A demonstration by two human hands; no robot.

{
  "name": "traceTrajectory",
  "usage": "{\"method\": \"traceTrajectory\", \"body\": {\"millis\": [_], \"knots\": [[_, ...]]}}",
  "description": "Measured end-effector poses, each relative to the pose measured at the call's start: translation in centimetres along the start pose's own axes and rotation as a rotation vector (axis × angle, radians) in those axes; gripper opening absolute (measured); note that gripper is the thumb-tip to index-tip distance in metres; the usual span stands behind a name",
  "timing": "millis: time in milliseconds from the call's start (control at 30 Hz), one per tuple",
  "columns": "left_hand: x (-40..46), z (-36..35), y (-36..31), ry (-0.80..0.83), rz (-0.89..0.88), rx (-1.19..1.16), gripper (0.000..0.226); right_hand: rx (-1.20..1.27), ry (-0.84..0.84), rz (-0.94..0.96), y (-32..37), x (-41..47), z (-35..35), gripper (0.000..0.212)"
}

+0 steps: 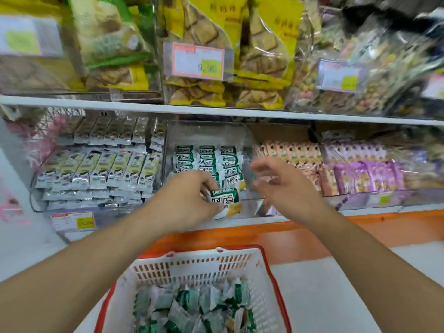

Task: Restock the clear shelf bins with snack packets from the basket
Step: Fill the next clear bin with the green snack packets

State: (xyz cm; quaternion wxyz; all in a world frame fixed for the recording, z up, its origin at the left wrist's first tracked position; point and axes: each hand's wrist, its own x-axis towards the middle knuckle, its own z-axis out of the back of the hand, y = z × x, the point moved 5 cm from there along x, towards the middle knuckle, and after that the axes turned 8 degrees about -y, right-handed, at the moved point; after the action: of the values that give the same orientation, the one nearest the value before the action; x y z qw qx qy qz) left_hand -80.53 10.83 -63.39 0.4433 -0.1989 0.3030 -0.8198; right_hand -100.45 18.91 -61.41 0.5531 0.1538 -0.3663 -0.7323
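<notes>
My left hand (pixel 189 198) grips a green-and-white snack packet (pixel 225 199) at the front lip of the clear shelf bin (pixel 242 135). Several matching green packets (pixel 209 159) stand in rows inside that bin. My right hand (pixel 281 183) hovers just right of the bin's front, fingers loosely curled and blurred; it seems to hold nothing. Below, a white basket with a red rim (pixel 269 267) holds several more green-and-white packets (pixel 192 308).
Left of the bin is a wire rack of yellow-and-white stick packets (pixel 101 169); to the right are bins of pink (pixel 290 152) and purple packets (pixel 367 174). An upper shelf (pixel 144 105) carries large yellow biscuit bags (pixel 204 27). An orange ledge (pixel 360 227) runs below.
</notes>
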Motion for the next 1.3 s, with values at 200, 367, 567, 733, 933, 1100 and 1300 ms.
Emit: {"method": "traceTrajectory", "body": {"millis": [200,367,567,733,933,1100,1300], "knots": [[8.3,-3.3,-0.7,-0.054,-0.008,0.041,0.032,-0.258,0.079,-0.023,-2.9,2.1,1.0,0.058],[12.2,-8.2,1.1,-0.048,0.016,0.167,0.029,-0.283,0.07,0.007,-4.3,3.0,0.7,0.056],[13.9,-10.0,2.0,-0.098,-0.135,0.388,0.042,-0.299,0.026,0.061,-4.6,3.5,0.7,0.052],[14.5,-10.2,1.5,-0.114,-0.218,0.493,0.041,-0.313,0.001,0.072,-4.8,3.5,0.7,0.047],[14.2,-10.3,1.7,-0.115,-0.229,0.498,0.048,-0.309,-0.007,0.07,-4.8,3.5,0.5,0.059],[13.2,-9.0,1.3,-0.086,-0.198,0.38,0.049,-0.272,-0.016,0.052,-4.8,3.2,0.6,0.062],[6.5,-4.6,-0.8,-0.155,-0.262,0.043,0.013,-0.319,-0.179,0.178,-3.7,1.5,1.3,0.039]]}}
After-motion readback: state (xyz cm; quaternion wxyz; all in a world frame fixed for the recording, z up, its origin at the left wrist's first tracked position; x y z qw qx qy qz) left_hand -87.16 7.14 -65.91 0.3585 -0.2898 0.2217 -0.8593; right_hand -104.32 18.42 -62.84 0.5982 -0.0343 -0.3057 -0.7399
